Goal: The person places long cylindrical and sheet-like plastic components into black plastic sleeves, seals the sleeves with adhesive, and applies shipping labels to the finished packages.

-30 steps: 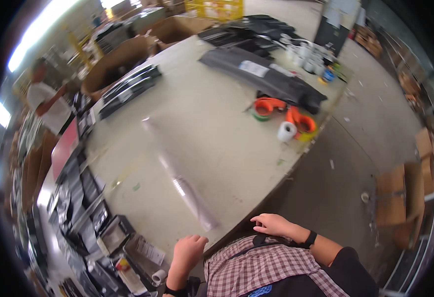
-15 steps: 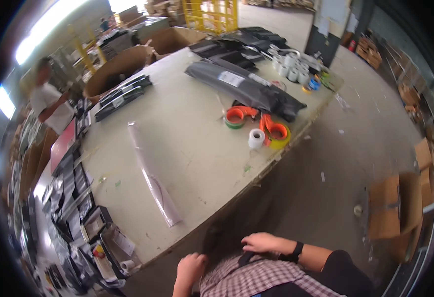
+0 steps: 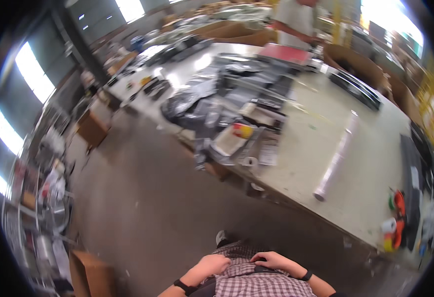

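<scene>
Checked cloth (image 3: 251,286), one piece, pink-brown and white, worn at the wearer's waist, lower middle of the view, with a dark strip (image 3: 264,270) showing across it beside the right hand. Left hand (image 3: 213,265): at the left edge of the cloth, knuckles up, fingers curled; whether they grip any fabric cannot be told. Right hand (image 3: 271,260): over the right side of the cloth, fingers bent toward the middle, thumb side facing the left hand; a pinch on the fabric cannot be confirmed. Position of cloth: between and beneath the two hands, which lie apart, near one another, at much the same height. Handling note, by judgement: fabric this soft is best worked with light fingertips, both hands level and close to the body, pulling evenly so that it lies flat and does not bunch at the dark strip; elbows kept in, clear of the table edge. Dark wristbands, two: one at the left wrist (image 3: 183,286), one at the right (image 3: 307,275). Beyond the hands, ahead and to the right, well apart: pale table (image 3: 296,185), bearing a glossy wrapped roll (image 3: 339,156) laid slantwise, orange tape dispensers (image 3: 399,203) near the right-hand end, and a spread of grey and black bags (image 3: 241,81). Low at left: open brown carton (image 3: 92,274), on the floor side.
</scene>
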Demonstrator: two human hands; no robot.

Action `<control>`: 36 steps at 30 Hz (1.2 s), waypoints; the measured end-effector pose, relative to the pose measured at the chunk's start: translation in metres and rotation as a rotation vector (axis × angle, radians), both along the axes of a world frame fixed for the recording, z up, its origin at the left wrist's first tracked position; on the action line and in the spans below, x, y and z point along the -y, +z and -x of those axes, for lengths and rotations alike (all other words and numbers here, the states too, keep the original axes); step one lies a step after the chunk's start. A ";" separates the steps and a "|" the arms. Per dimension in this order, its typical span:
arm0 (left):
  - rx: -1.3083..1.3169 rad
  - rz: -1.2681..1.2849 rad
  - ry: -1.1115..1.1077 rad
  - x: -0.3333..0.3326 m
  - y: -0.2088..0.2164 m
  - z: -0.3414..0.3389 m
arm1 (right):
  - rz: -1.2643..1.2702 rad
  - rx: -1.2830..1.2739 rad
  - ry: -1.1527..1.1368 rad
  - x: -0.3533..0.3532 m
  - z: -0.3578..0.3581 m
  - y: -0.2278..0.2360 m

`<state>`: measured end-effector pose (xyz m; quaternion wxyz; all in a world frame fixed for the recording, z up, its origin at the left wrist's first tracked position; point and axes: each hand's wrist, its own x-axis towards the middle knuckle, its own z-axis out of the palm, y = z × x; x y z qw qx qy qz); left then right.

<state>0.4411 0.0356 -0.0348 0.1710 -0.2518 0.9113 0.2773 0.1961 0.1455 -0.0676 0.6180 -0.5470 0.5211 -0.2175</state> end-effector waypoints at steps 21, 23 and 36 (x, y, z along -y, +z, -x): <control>0.247 -0.036 0.884 0.202 -0.028 -0.361 | 0.098 -0.291 0.677 0.406 -0.269 -0.010; 0.172 -0.009 0.853 0.247 -0.026 -0.358 | 0.155 -0.299 0.615 0.452 -0.269 -0.010; -0.137 0.162 0.794 0.638 0.020 -0.325 | 0.356 -0.127 -0.021 0.795 -0.244 0.073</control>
